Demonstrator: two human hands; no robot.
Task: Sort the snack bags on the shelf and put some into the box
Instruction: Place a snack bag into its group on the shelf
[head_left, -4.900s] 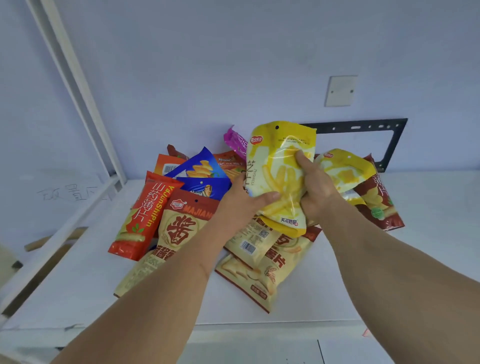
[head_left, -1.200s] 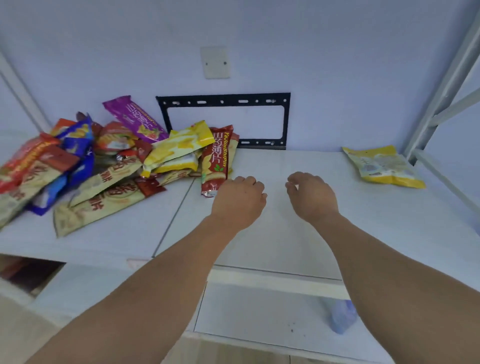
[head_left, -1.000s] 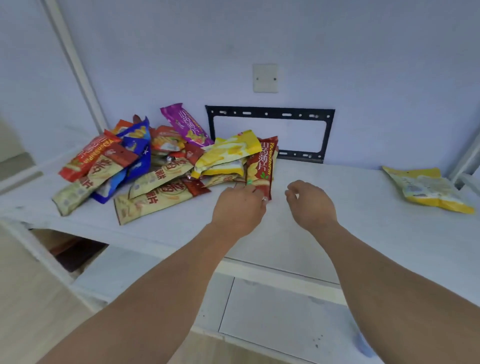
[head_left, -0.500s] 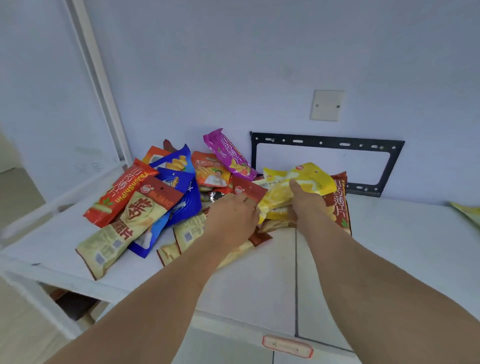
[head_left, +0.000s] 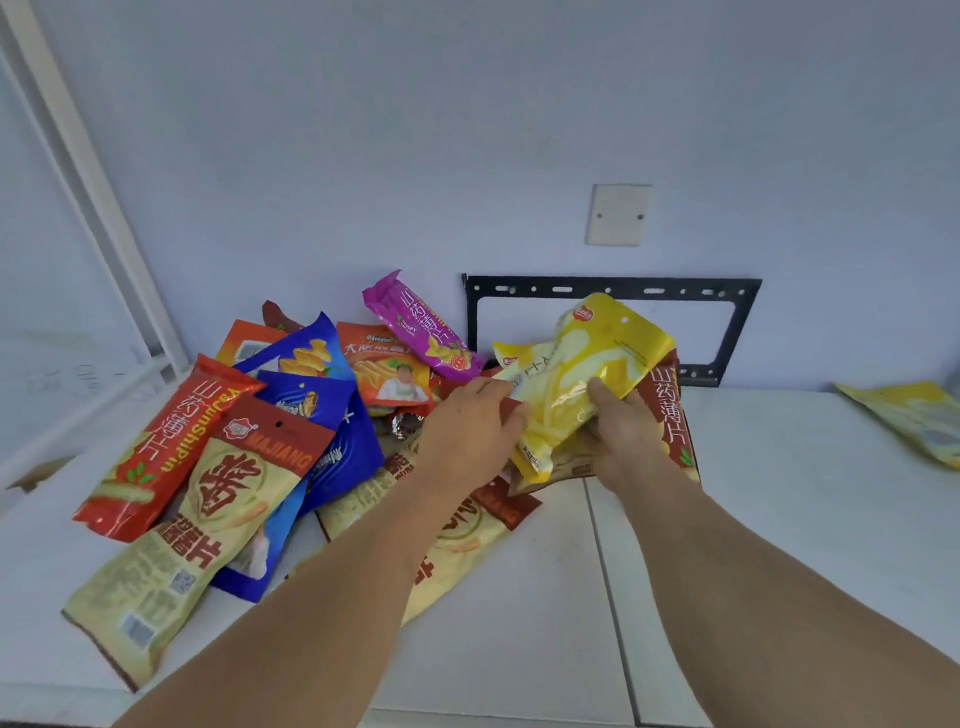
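Note:
A heap of snack bags covers the left half of the white shelf (head_left: 519, 623): a red bag (head_left: 166, 447), a beige Majiang bag (head_left: 208, 525), blue bags (head_left: 332, 431), an orange bag (head_left: 387, 371) and a purple bag (head_left: 421, 325). Both hands hold a yellow bag (head_left: 582, 374) lifted off the heap's right side. My right hand (head_left: 621, 431) grips its lower right part, thumb on the front. My left hand (head_left: 470, 431) pinches its left edge. A dark red bag (head_left: 670, 421) lies under my right hand. No box is in view.
Another yellow bag (head_left: 914, 421) lies alone at the shelf's far right. A black metal bracket (head_left: 613, 287) and a white wall plate (head_left: 618, 214) sit on the back wall. A white upright post (head_left: 88, 182) stands at the left.
Both hands came back empty from the right of the shelf to the heap. They closed on a yellow bag and lifted it off the pile; the earlier one lies at the far right.

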